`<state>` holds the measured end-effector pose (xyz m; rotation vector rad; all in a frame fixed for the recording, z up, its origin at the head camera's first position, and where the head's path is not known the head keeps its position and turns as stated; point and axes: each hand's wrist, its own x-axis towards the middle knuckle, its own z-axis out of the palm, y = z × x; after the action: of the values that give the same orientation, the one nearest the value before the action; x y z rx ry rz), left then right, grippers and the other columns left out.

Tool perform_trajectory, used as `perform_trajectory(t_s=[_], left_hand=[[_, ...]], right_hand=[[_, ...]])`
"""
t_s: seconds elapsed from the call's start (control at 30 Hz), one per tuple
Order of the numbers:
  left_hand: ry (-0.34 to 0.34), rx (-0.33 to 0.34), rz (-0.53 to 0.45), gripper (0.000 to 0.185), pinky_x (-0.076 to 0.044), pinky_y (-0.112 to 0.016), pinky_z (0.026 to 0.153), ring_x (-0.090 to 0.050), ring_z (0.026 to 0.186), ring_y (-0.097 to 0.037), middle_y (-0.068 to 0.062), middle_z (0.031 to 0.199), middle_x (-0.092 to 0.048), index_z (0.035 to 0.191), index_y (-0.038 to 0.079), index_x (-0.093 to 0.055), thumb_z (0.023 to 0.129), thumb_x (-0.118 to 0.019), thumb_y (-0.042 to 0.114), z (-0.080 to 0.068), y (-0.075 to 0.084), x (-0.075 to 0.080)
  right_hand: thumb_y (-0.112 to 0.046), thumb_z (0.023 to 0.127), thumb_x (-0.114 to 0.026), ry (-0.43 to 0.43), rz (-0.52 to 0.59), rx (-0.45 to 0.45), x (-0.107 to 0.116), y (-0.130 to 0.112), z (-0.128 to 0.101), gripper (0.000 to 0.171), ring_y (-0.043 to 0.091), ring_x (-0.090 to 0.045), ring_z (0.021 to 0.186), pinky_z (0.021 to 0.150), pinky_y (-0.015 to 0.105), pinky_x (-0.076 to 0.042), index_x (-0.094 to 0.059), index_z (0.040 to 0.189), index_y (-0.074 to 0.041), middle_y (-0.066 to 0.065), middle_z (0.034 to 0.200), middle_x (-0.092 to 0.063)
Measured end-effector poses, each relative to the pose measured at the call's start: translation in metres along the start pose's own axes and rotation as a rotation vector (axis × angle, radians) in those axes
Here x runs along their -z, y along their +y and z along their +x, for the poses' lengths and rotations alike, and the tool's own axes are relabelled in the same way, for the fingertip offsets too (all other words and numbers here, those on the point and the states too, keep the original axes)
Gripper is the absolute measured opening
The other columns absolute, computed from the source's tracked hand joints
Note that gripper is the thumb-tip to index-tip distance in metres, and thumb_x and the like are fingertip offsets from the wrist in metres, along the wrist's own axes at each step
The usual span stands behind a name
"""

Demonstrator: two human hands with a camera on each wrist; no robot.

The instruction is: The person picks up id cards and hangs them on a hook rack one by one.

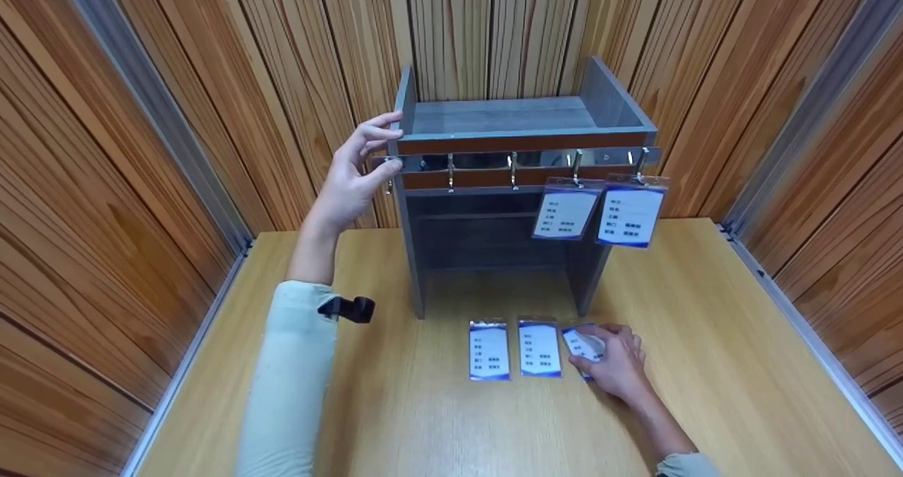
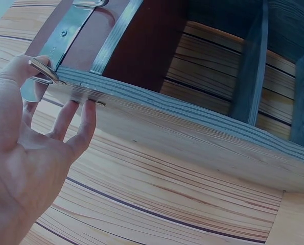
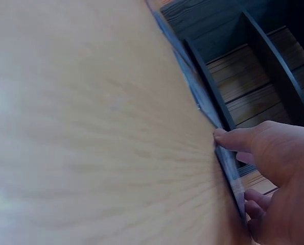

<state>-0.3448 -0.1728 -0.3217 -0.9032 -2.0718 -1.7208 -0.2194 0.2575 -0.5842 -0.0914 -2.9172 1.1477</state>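
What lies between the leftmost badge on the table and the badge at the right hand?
One other badge lies on the table between those two; the head view shows it.

Plank walls [image 1: 99,237] around a wooden tabletop [image 1: 395,420] suggest a booth [image 1: 705,75].

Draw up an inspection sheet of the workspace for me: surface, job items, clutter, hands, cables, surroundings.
Surface: wooden tabletop, bearing the grey shelf unit.
Job items: left table badge, middle table badge and right table badge in a row, the last askew; inner hanging badge and outer hanging badge on the two rightmost hooks of the hook rail.
Clutter: nothing seen.
Hands: left hand grips the shelf unit's left edge at the rail's end; right hand pinches the right table badge.
Cables: nothing seen.
Surroundings: wood-panelled walls.
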Motion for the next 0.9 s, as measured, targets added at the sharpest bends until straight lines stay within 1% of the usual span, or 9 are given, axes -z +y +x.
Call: perform_trajectory(t_s=[0.2, 0.27, 0.33, 0.43, 0.6, 0.73, 0.9], left_hand=[[0.0, 0.014, -0.019, 0.033, -0.03, -0.064, 0.138, -0.049, 0.161, -0.035, -0.013, 0.176, -0.05, 0.141, -0.003, -0.061, 0.109, -0.063, -0.002, 0.0, 0.0, -0.001], [0.0, 0.016, -0.024, 0.033, -0.032, -0.063, 0.137, -0.05, 0.161, -0.035, -0.013, 0.176, -0.05, 0.142, -0.003, -0.061, 0.109, -0.063, -0.002, 0.0, 0.001, -0.001], [0.001, 0.015, -0.023, 0.032, -0.032, -0.062, 0.137, -0.049, 0.161, -0.035, -0.013, 0.176, -0.049, 0.141, -0.002, -0.062, 0.109, -0.063, -0.002, 0.0, 0.0, -0.001], [0.002, 0.009, -0.027, 0.031, -0.031, -0.064, 0.138, -0.048, 0.162, -0.038, -0.014, 0.176, -0.049, 0.14, 0.0, -0.063, 0.109, -0.063, -0.002, 0.001, 0.0, -0.001], [0.002, 0.0, -0.025, 0.031, -0.029, -0.065, 0.139, -0.046, 0.164, -0.04, -0.015, 0.175, -0.049, 0.139, 0.0, -0.063, 0.108, -0.063, -0.002, 0.0, -0.001, -0.001], [0.002, 0.003, -0.021, 0.031, -0.03, -0.063, 0.139, -0.047, 0.164, -0.039, -0.014, 0.175, -0.05, 0.14, -0.001, -0.063, 0.108, -0.064, -0.002, 0.0, 0.0, -0.001], [0.005, 0.013, -0.011, 0.032, -0.03, -0.064, 0.139, -0.047, 0.163, -0.038, -0.013, 0.176, -0.049, 0.141, -0.002, -0.061, 0.108, -0.064, -0.003, 0.001, 0.0, 0.0]], right_hand=[[-0.014, 0.092, -0.089, -0.027, 0.057, -0.015, 0.003, 0.001, 0.004, 0.059, 0.056, -0.035, 0.144, 0.113, 0.069, -0.033, -0.07, 0.146, 0.0, 0.041, 0.158, -0.044], [-0.012, 0.092, -0.089, -0.039, 0.072, -0.026, 0.005, 0.0, 0.006, 0.061, 0.056, -0.033, 0.146, 0.116, 0.071, -0.034, -0.068, 0.148, 0.002, 0.041, 0.159, -0.043], [-0.013, 0.093, -0.089, -0.056, 0.077, -0.044, 0.006, -0.001, 0.007, 0.065, 0.056, -0.031, 0.147, 0.118, 0.072, -0.034, -0.065, 0.151, 0.001, 0.04, 0.16, -0.041], [-0.016, 0.094, -0.089, -0.074, 0.063, -0.075, 0.008, -0.002, 0.008, 0.071, 0.054, -0.029, 0.145, 0.116, 0.071, -0.036, -0.06, 0.157, -0.001, 0.039, 0.16, -0.038], [-0.02, 0.093, -0.09, -0.091, 0.016, -0.098, 0.013, -0.004, 0.009, 0.076, 0.052, -0.032, 0.139, 0.109, 0.064, -0.039, -0.059, 0.16, -0.003, 0.039, 0.155, -0.042], [-0.02, 0.094, -0.091, -0.106, 0.031, -0.101, 0.014, -0.005, 0.011, 0.074, 0.051, -0.033, 0.138, 0.109, 0.064, -0.039, -0.061, 0.16, -0.006, 0.038, 0.154, -0.045], [-0.016, 0.092, -0.09, -0.095, 0.047, -0.116, 0.012, -0.007, 0.01, 0.073, 0.052, -0.032, 0.139, 0.111, 0.066, -0.039, -0.061, 0.158, -0.004, 0.037, 0.153, -0.043]])
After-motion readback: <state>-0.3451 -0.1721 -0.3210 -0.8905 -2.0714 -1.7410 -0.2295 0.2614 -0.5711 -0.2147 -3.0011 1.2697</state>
